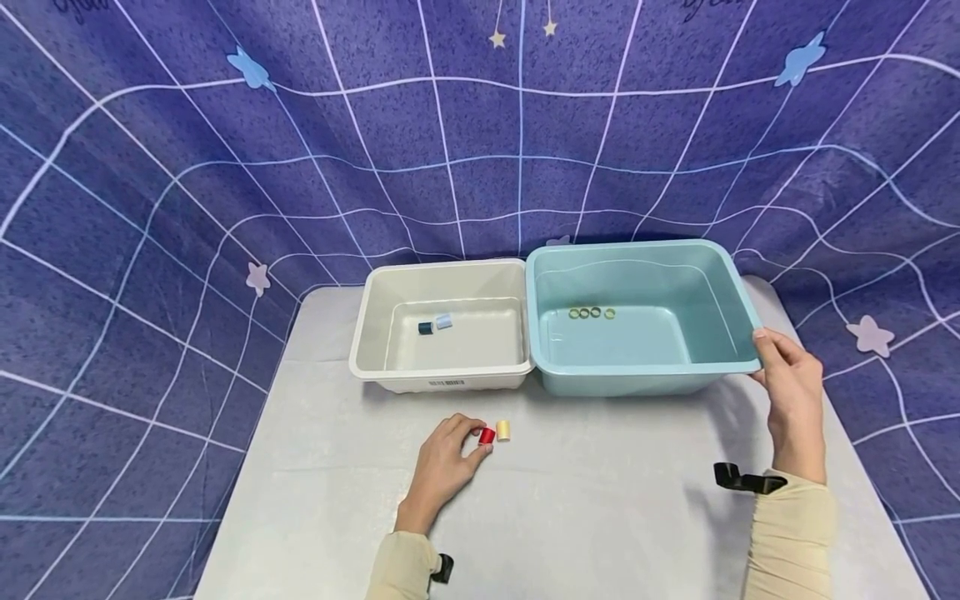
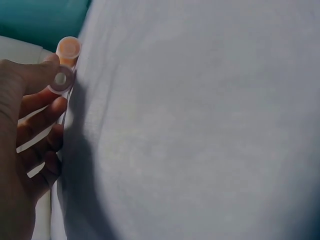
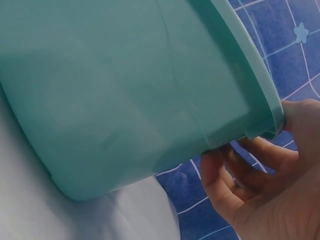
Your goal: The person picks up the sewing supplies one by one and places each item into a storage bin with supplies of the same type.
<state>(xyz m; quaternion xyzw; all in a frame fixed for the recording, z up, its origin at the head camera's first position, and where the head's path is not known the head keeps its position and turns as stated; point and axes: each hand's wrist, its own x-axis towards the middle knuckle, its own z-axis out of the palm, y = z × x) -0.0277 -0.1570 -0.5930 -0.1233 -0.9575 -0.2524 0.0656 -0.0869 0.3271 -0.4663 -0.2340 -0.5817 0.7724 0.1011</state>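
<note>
Between thumb and forefinger, my left hand (image 1: 444, 462) pinches a red thread spool (image 1: 487, 436) at the table. Just right of it stands a yellow thread spool (image 1: 503, 430), which looks orange in the left wrist view. My right hand (image 1: 793, 392) grips the near right corner of the teal bin (image 1: 622, 369), thumb on the rim and fingers beneath it, as the right wrist view also shows. Inside that bin several small ring-shaped objects (image 1: 596, 312) sit in a row. The white bin (image 1: 442, 373) holds a dark blue spool (image 1: 425, 328) and a light blue spool (image 1: 444, 321).
The two bins stand side by side at the back of the table (image 1: 585, 517), which has a pale cloth on it. Behind and beside them hangs a blue curtain (image 1: 480, 125) with grid lines and stars.
</note>
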